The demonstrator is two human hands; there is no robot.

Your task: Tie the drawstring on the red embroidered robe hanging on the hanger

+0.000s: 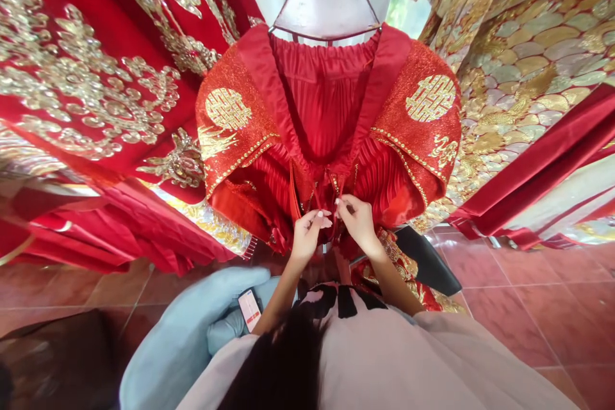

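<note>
A red skirt-like garment (327, 90) with a gathered waist hangs in front of me on a rectangular metal-framed hanger (328, 9). Its orange-red panels carry a round gold emblem on the left (228, 109) and another on the right (431, 98), with beaded edges. Thin red cord (339, 184) hangs from the front of the waist. My right hand (356, 218) pinches the cord between thumb and forefinger. Just left of it, my left hand (310, 230) has thumb and fingers pressed together; what lies between them is too small to make out.
Red cloth with silvery beadwork (96, 77) hangs to the left, gold scale-patterned cloth (528, 64) to the right. Below are a pale blue chair (182, 327) with a phone (250, 309) on it, a dark seat (427, 259) and red floor tiles (500, 301).
</note>
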